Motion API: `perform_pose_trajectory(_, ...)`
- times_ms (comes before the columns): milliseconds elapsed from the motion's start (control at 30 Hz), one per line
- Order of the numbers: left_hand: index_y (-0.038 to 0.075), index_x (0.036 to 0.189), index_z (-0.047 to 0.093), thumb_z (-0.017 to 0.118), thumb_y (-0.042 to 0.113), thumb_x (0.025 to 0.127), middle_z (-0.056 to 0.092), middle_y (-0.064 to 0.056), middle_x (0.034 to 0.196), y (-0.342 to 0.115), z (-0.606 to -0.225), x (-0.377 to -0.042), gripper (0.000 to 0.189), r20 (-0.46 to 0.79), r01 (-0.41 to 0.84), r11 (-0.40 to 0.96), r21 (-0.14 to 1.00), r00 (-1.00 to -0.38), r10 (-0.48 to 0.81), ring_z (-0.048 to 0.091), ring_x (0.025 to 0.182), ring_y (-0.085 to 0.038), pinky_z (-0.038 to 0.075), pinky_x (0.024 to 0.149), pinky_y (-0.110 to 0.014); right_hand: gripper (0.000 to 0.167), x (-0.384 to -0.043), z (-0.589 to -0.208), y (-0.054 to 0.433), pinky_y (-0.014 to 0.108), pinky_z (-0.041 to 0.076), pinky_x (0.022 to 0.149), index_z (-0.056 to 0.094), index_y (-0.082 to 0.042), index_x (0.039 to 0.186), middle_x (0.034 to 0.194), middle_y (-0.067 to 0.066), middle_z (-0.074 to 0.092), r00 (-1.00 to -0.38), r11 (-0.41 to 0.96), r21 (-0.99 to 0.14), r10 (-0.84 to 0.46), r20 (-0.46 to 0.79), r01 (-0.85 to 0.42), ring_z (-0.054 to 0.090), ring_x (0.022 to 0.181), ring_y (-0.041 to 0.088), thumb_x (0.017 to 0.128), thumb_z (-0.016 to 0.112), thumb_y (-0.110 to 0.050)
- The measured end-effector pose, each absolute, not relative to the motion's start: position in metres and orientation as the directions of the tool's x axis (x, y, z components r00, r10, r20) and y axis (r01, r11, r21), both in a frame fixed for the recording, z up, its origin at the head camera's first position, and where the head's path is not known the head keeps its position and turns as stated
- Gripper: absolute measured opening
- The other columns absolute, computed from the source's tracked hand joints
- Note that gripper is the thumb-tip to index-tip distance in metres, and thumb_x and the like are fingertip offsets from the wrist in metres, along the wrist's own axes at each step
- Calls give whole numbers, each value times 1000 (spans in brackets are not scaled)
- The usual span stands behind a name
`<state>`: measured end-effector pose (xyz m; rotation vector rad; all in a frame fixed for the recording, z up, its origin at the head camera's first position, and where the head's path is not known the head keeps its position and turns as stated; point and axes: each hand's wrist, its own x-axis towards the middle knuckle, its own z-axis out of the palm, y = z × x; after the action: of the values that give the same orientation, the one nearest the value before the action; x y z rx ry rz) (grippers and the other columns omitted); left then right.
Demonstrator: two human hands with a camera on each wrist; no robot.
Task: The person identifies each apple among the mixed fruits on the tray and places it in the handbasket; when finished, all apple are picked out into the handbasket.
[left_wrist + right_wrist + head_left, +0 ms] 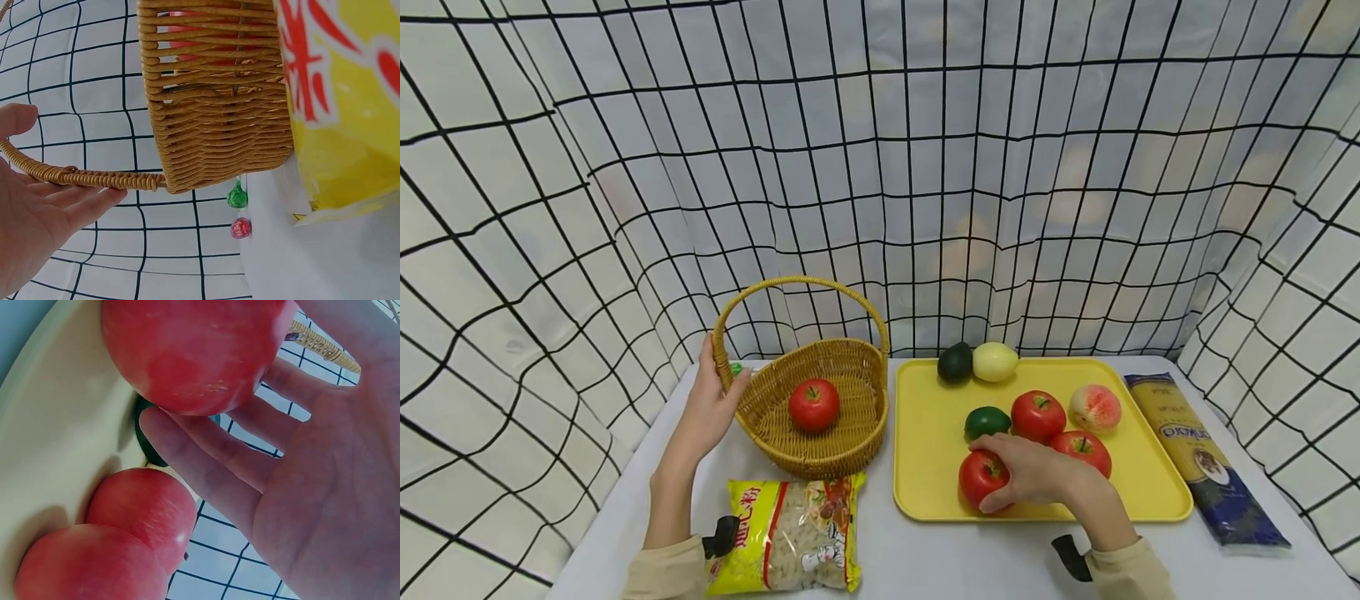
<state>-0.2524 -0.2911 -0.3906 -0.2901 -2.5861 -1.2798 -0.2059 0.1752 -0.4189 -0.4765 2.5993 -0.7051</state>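
Note:
In the head view, my left hand (703, 408) is at the left side of the wicker basket's handle (801, 281). The left wrist view has its fingers nearly straight against the handle, with the thumb apart. A red tomato (814, 405) lies inside the wicker basket (820, 462). Over the yellow tray (917, 467), my right hand (1033, 471) holds another tomato (977, 482) near the front edge, thumb on the near side and fingers on the far side. In the right wrist view, fingertips touch the underside of this tomato (194, 356). Two more tomatoes (1037, 417) sit beside the hand.
A dark green fruit (955, 363), a yellow lemon (995, 362), a smaller green fruit (987, 423) and a peach (1095, 408) share the tray. A yellow food bag (797, 533) lies before the basket, a blue-gold packet (1206, 462) right. Two wrapped candies (237, 195) are beyond the basket. Netting (925, 167) encloses the table.

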Motion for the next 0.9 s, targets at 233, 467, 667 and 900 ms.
perform_pose_trajectory(233,15,163,-22,46,30,110,-7,-26,171,-291,-390,-256,87,300,290,581,760,-950,82,10,157,-51,19,121,-70,77,-206,-417,174,60,53,101,57,-16,141,133,5,62,-864,819,-527,-418,-279,-226,56,123,26,76,89,-43)
perform_pose_trajectory(467,16,162,-23,45,33,110,-8,-23,172,-293,-389,-252,87,286,262,593,761,-957,55,9,157,-49,18,123,-69,80,-217,-399,155,58,54,100,55,-17,144,139,7,60,-855,820,-484,-459,-241,-304,58,121,25,77,87,-48)
perform_pose_trajectory(667,14,163,-21,45,33,110,-7,-25,172,-293,-389,-252,87,290,272,594,757,-955,67,10,157,-49,19,123,-68,79,-228,-364,125,49,56,95,53,-16,146,139,8,58,-838,811,-422,-514,-183,-405,59,115,23,80,85,-47)
perform_pose_trajectory(900,15,163,-22,46,32,110,-5,-25,172,-293,-388,-252,87,286,265,597,757,-956,63,10,157,-49,18,123,-68,71,-238,-322,77,37,56,88,53,-18,143,129,3,60,-780,758,-351,-616,-108,-549,58,109,19,84,82,-45)
